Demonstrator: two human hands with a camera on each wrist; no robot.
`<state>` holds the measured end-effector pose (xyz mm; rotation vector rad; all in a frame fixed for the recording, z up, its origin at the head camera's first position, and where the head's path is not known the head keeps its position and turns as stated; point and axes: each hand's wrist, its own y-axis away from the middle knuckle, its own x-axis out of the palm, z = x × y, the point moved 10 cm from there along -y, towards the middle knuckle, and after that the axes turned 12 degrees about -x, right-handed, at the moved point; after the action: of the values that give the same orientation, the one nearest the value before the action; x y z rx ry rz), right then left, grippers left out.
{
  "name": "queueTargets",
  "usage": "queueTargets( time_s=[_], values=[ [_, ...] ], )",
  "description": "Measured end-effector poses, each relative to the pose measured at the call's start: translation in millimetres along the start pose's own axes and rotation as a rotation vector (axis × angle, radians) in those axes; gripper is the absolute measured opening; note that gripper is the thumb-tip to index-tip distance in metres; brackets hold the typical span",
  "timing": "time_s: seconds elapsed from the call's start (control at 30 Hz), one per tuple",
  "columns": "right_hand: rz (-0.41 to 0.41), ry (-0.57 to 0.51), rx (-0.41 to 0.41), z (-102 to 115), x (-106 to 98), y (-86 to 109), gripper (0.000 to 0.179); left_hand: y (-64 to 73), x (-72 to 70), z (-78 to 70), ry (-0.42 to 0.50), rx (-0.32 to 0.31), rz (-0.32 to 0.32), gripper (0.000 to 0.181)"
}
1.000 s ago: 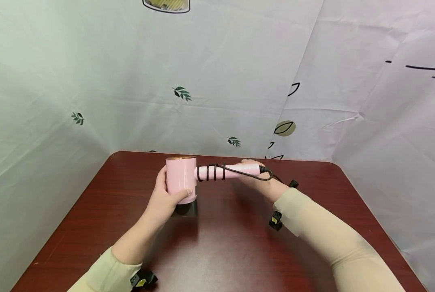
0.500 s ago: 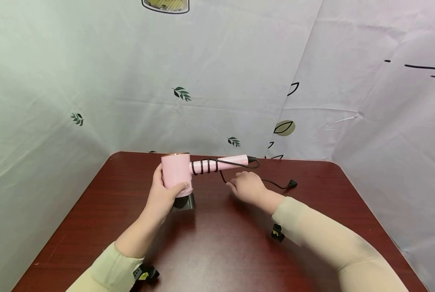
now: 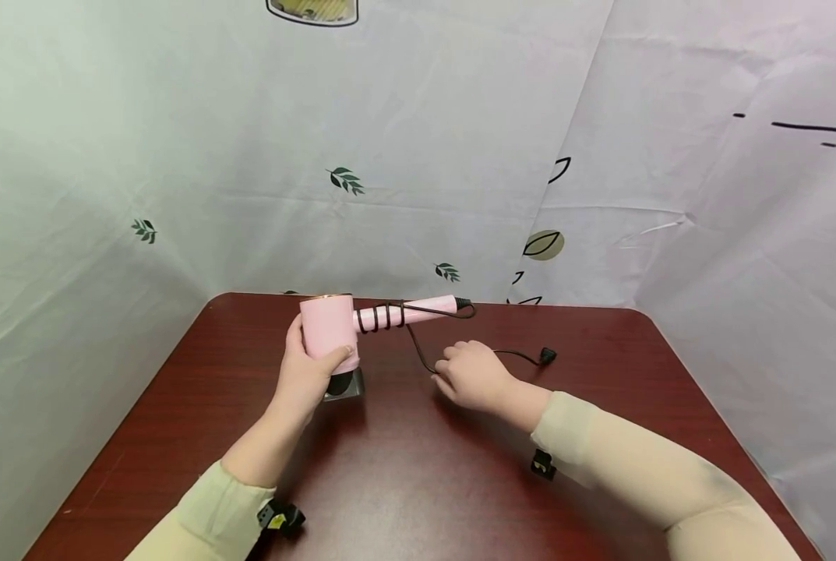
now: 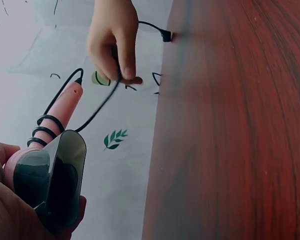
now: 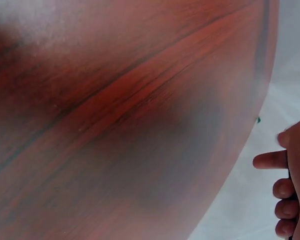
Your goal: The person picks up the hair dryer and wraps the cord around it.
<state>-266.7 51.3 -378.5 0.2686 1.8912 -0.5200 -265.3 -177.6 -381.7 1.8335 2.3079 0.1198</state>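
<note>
My left hand point(image 3: 304, 374) grips the pink body of a hair dryer point(image 3: 328, 331), thumb on its near side. The dryer's handle point(image 3: 428, 307) points right, with black cord wound round it in several loops. A dark flat nozzle point(image 4: 65, 180) sits on the dryer's lower end, facing the left wrist camera. My right hand point(image 3: 477, 377) holds the loose stretch of the cord point(image 3: 418, 348), fingers curled round it, right of the dryer. Past that hand the cord runs out to a black plug point(image 3: 547, 355). In the right wrist view only the fingers point(image 5: 285, 207) show at the right edge.
A dark red wood-grain table point(image 3: 418, 483) lies under both hands. White fabric with printed leaves point(image 3: 346, 181) hangs behind and along the sides. A small black camera is strapped at each sleeve cuff point(image 3: 565, 425).
The right hand has come from behind the dryer's handle down toward me, drawing a length of cord away from it. The left hand has shifted the dryer slightly left and away.
</note>
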Motion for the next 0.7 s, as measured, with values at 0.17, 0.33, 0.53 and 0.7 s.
queueTargets(
  time_s=[0.17,0.33,0.53,0.7],
  values=[
    [-0.039,0.008,-0.059,8,-13,0.2,0.018,-1.8,-4.6,2.1,-0.025,-0.004,-0.021,0.097],
    [-0.115,0.020,-0.102,13,-28,-1.1,0.012,-3.7,-8.5,6.5,-0.034,-0.024,-0.032,0.097],
    [-0.197,0.015,-0.147,14,-46,0.3,0.010,-4.7,-9.5,7.6,-0.058,-0.012,-0.041,0.098],
    [-0.236,0.020,-0.191,16,-59,1.2,0.011,-4.6,-7.7,7.3,-0.114,0.014,-0.048,0.099]
  ],
)
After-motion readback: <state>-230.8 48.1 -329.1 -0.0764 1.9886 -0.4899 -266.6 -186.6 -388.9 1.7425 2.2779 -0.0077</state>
